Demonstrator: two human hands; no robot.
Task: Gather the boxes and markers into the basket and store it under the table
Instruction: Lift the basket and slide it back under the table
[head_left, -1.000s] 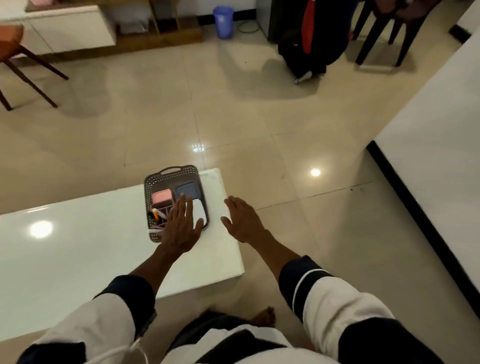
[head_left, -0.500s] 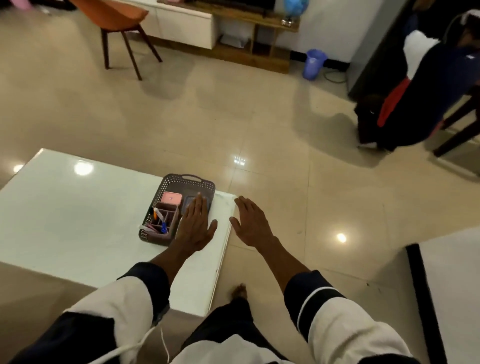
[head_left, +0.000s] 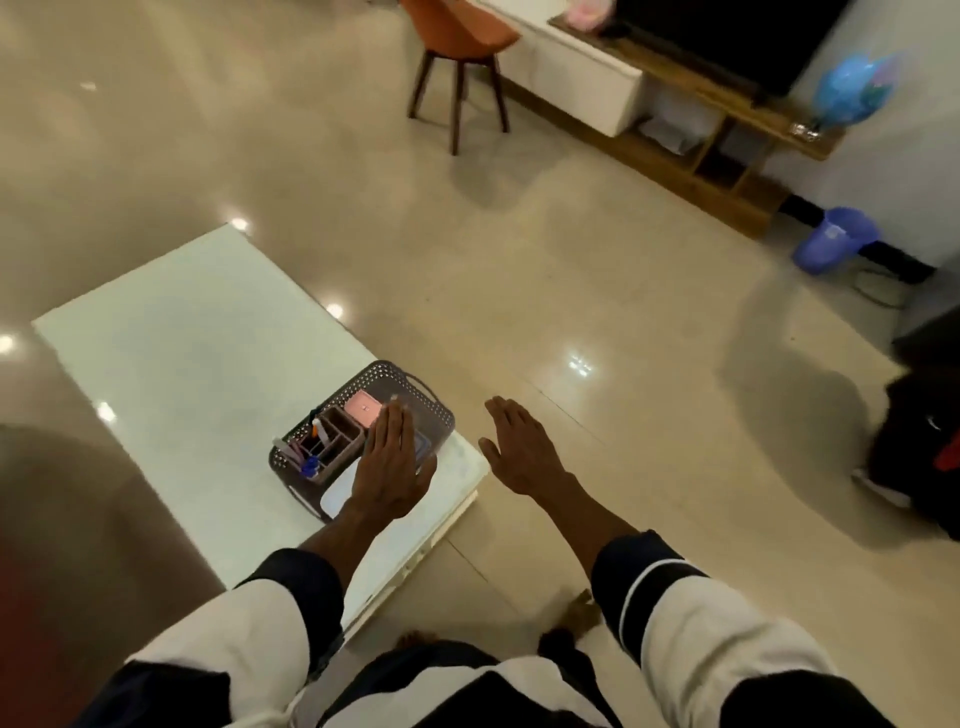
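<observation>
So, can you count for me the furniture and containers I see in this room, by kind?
White table: 1
Basket: 1
Orange chair: 1
Blue bin: 1
Wooden TV stand: 1
Total: 5

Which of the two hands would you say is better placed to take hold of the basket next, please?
Probably the left hand: it is open directly over the basket on the table, while the right hand, also open, hangs beyond the table's edge above the floor.
</observation>
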